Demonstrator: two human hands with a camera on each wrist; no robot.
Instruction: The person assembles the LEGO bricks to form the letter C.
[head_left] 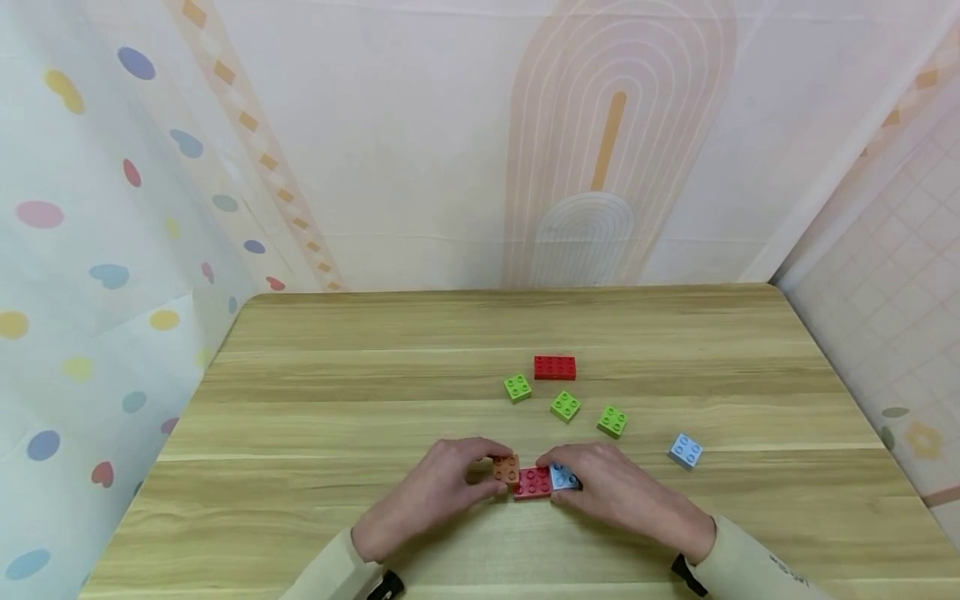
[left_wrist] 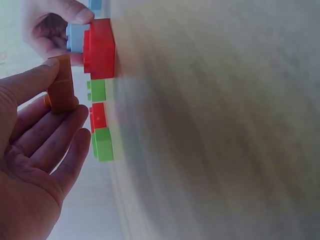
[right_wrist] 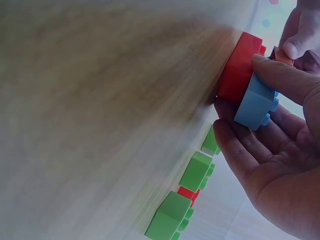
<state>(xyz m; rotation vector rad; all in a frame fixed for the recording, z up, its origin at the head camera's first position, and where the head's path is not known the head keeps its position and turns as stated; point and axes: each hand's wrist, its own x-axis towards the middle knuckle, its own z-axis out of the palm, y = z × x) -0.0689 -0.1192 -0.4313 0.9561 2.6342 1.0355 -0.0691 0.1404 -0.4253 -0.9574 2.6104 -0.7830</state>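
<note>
Between finger and thumb my left hand [head_left: 438,483] pinches an orange toy brick [head_left: 506,467], raised by the left end of a red brick [head_left: 532,483]. In the left wrist view the orange brick [left_wrist: 62,85] is apart from the red one [left_wrist: 102,49]. My right hand [head_left: 618,493] grips a light blue brick [head_left: 562,476] at the red brick's right end. The right wrist view shows this blue brick [right_wrist: 256,102] set on the studs and jutting past the end, the thumb across it. Its far side is hidden by the fingers.
Beyond the hands lie three green bricks, one at left [head_left: 517,388], one in the middle [head_left: 566,407] and one at right [head_left: 612,422]. Behind them is another red brick [head_left: 555,367]. A second light blue brick [head_left: 686,451] lies right of my right hand. A printed cloth [head_left: 420,167] hangs behind the wooden table [head_left: 337,375].
</note>
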